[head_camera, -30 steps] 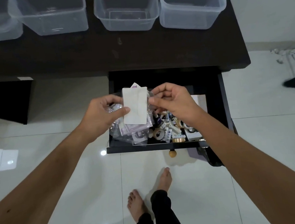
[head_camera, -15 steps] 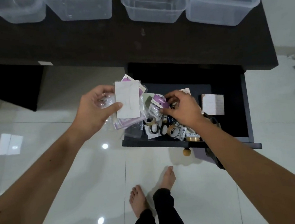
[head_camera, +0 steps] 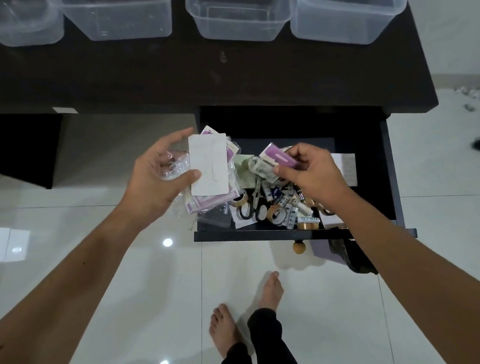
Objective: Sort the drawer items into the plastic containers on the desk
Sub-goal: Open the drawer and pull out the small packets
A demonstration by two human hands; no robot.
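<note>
- The small purple-and-clear plastic packet [head_camera: 278, 157] sits mid-frame, just above the open dark drawer [head_camera: 295, 231], pinched in the right hand [head_camera: 311, 173].
- The left hand [head_camera: 154, 178] clamps a white card-backed bundle of packets [head_camera: 208, 164] between thumb and fingers.
- Looks like the gathering step; next it probably goes onto that bundle or up into one of the four clear plastic containers [head_camera: 239, 5] along the top.
- Can't read any labels, and the container tops are cut off.
</note>
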